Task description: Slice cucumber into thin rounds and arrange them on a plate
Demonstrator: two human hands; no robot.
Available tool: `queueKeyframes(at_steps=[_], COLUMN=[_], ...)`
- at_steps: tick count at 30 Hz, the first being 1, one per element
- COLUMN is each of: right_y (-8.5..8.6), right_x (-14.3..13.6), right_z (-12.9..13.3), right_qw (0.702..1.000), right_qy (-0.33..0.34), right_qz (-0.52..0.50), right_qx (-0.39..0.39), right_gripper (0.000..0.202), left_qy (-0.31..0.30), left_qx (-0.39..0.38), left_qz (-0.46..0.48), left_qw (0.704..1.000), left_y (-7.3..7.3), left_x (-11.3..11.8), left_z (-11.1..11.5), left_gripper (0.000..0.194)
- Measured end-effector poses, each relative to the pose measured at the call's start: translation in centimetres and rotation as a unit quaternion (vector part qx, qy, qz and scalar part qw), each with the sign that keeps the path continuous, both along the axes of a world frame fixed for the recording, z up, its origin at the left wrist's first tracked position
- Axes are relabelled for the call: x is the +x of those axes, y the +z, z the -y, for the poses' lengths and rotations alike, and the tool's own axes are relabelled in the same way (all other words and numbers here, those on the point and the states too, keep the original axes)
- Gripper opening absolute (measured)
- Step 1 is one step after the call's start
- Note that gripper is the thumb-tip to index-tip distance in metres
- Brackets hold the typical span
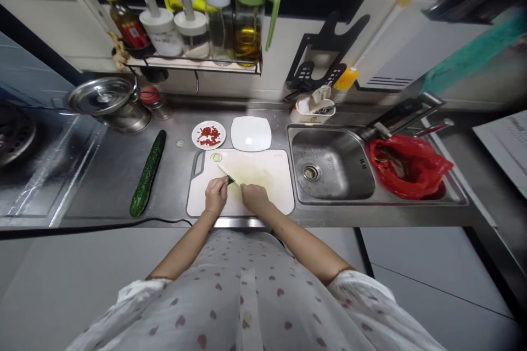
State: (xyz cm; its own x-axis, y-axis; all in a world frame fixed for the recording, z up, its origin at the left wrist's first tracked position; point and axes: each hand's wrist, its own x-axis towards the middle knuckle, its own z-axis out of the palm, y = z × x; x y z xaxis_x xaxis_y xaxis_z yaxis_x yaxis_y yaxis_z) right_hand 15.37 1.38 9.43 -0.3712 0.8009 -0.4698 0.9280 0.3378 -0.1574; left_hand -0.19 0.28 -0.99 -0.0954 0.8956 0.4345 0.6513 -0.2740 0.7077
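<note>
On white board [274,181], dark-green cucumber piece [231,179], pale round slices [216,157].

My forearms [304,244] reach forward; my left hand [216,196] has bent fingers, my right hand [254,197] is closed firmly.

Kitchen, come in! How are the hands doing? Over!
Right hand gripping knife. Left hand holding green piece on cutting board. Pale slices lying near knife tip.

Dark green cucumber [148,175], grey-edged white cutting board [274,181], red chopped pieces [209,135], red bag [411,184], heart-patterned white clothing [224,299]
</note>
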Motion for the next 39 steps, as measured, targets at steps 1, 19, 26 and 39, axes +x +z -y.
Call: queueKeyframes(at_steps=[1,19,26,39], right_y=[0.1,-1.6,-2.5,-1.1], right_x=[0.0,-0.7,-0.5,2.4], right_z=[0.0,-0.5,-0.7,2.6], right_qw=[1.000,1.000,0.999,0.993], right_qy=[-0.002,0.004,-0.011,-0.096], right_qz=[0.000,-0.002,-0.014,-0.012], right_qx=[-0.001,0.028,0.028,0.074], right_gripper=[0.026,0.025,0.023,0.028], left_qy=[0.000,-0.005,-0.001,0.030], left_qx=[-0.002,-0.027,-0.027,-0.014], left_qz=[0.000,-0.003,-0.006,0.002], left_qw=[1.000,1.000,1.000,0.999], left_y=[0.1,0.2,0.1,0.7], left_x=[0.0,-0.1,-0.1,0.1], left_z=[0.0,0.1,0.1,0.4], left_gripper=[0.017,0.020,0.020,0.019])
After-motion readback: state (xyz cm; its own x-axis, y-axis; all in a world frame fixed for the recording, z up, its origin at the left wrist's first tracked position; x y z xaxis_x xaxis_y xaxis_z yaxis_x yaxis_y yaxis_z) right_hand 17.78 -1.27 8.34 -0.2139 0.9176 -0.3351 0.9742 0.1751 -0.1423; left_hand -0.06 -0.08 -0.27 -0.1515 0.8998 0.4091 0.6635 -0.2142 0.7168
